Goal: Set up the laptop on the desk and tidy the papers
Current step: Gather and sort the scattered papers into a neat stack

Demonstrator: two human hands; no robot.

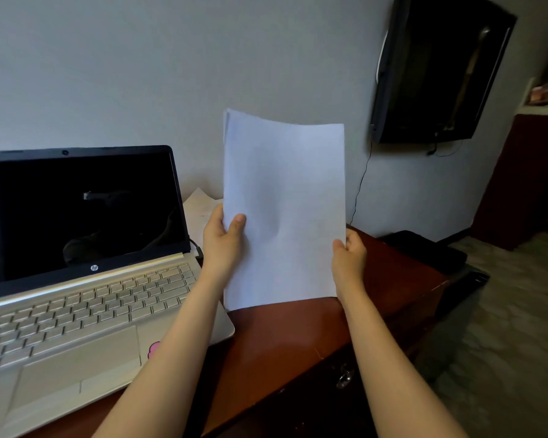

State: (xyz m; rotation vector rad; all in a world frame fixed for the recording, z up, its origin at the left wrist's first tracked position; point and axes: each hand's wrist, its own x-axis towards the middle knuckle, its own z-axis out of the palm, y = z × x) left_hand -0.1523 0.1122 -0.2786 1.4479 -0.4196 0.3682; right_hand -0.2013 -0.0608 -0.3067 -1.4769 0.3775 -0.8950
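Both hands, left hand (223, 238) and right hand (348, 251), grip the papers (283, 210) upright beside the open laptop (76, 279), seemingly squaring them, so next they need laying flat near the counter's (282, 336) right edge.

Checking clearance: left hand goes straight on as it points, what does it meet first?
Likely the loose paper on the desk just beyond the left hand, beside the laptop, then the wall; depth unclear. It grips the white sheets.

Home room: desk (298, 336), wall-mounted TV (440, 67).
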